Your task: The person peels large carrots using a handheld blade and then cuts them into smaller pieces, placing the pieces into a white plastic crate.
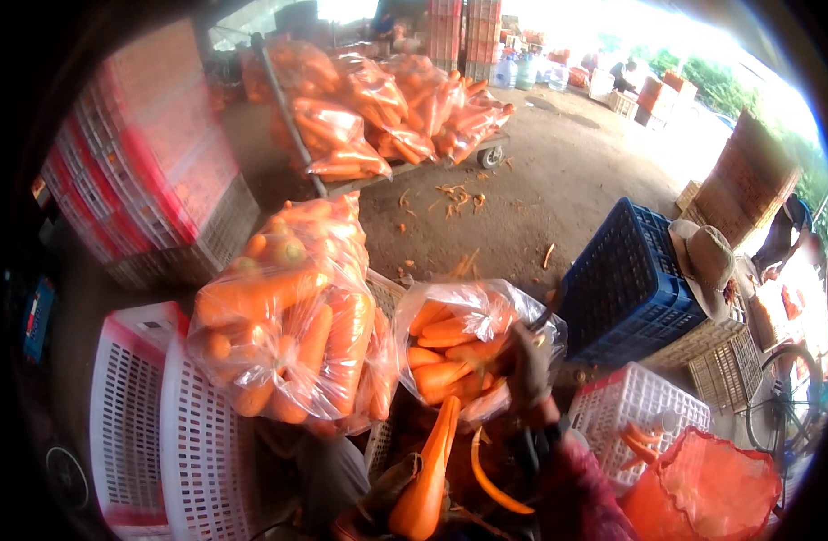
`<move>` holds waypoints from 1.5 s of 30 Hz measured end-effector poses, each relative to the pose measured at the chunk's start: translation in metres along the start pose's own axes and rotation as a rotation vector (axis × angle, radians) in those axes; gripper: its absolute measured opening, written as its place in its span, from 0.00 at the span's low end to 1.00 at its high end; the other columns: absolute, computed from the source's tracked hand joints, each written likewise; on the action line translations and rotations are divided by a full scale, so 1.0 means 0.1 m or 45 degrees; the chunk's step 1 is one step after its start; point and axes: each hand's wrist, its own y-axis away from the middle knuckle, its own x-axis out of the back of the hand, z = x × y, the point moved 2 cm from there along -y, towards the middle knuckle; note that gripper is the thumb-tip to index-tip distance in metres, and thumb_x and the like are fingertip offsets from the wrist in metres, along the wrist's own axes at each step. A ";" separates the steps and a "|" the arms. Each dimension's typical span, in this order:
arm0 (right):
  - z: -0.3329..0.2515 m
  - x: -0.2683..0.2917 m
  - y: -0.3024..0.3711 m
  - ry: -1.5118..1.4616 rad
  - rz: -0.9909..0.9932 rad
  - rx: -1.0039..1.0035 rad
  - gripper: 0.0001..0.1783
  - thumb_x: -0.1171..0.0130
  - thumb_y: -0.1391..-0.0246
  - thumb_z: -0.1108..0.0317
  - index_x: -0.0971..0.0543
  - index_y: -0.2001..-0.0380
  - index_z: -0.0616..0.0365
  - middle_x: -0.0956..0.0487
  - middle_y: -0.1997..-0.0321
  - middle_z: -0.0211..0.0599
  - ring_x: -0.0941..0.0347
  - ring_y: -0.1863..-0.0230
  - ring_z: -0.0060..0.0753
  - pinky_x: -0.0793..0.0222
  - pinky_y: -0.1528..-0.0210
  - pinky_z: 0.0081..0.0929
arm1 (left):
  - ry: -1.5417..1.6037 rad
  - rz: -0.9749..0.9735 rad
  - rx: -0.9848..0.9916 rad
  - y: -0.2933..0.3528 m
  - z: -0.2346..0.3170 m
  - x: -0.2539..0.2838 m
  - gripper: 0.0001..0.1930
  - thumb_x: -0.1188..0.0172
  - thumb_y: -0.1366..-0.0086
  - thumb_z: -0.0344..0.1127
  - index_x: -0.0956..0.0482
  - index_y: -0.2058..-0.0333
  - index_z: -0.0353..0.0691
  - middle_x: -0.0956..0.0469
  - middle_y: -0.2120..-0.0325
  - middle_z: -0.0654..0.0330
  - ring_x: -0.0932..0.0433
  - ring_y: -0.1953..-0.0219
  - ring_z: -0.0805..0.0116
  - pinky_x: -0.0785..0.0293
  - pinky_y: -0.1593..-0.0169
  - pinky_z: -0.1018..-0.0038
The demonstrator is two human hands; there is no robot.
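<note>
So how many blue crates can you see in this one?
1. The blue crate sits tilted on the ground, right of the open bag of carrots that the right hand grips. Others may be hidden behind the stacks.

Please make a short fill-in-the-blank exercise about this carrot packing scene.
1. The left hand holds one long orange ____.
2. The right hand grips the open clear plastic bag, which is partly filled with ____.
3. The empty plastic crate tipped on its side at the right is ____ in colour.

Missing words: carrot; carrots; blue
</note>
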 end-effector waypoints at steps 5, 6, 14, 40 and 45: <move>-0.40 -0.30 0.37 0.120 -0.147 0.062 0.15 0.51 0.46 0.61 0.31 0.83 0.55 0.34 0.90 0.25 0.40 0.90 0.17 0.45 0.86 0.16 | -0.004 0.116 -0.179 -0.04 0.18 -0.01 0.26 0.53 0.36 0.55 0.33 0.52 0.37 0.25 0.66 0.56 0.25 0.67 0.67 0.27 0.64 0.74; -0.35 -0.29 0.51 0.548 -0.496 0.309 0.11 0.49 0.49 0.63 0.30 0.80 0.57 0.33 0.89 0.26 0.37 0.88 0.18 0.41 0.85 0.16 | -0.026 0.168 -0.230 -0.07 0.20 -0.01 0.26 0.53 0.36 0.55 0.33 0.52 0.37 0.25 0.66 0.56 0.25 0.67 0.67 0.27 0.64 0.74; -0.16 -0.21 0.58 0.157 -0.234 -0.052 0.09 0.42 0.51 0.70 0.31 0.68 0.57 0.31 0.77 0.26 0.32 0.78 0.18 0.34 0.77 0.17 | 0.164 0.359 -0.016 -0.05 0.13 -0.26 0.26 0.54 0.35 0.55 0.32 0.53 0.35 0.24 0.66 0.56 0.25 0.67 0.66 0.27 0.63 0.74; -0.40 -0.02 0.59 0.293 -0.104 0.163 0.12 0.52 0.47 0.61 0.31 0.76 0.59 0.34 0.87 0.25 0.38 0.86 0.16 0.44 0.83 0.15 | -0.038 -0.020 -0.027 0.02 0.18 -0.25 0.24 0.55 0.33 0.44 0.41 0.44 0.37 0.29 0.54 0.51 0.26 0.56 0.60 0.25 0.57 0.61; -0.19 -0.20 1.38 -0.108 -0.299 -0.214 0.16 0.37 0.57 0.74 0.31 0.65 0.61 0.28 0.74 0.31 0.30 0.78 0.22 0.31 0.75 0.18 | -0.367 0.170 -0.214 -0.19 0.14 -0.10 0.21 0.58 0.32 0.45 0.38 0.47 0.36 0.28 0.58 0.55 0.27 0.58 0.65 0.31 0.53 0.74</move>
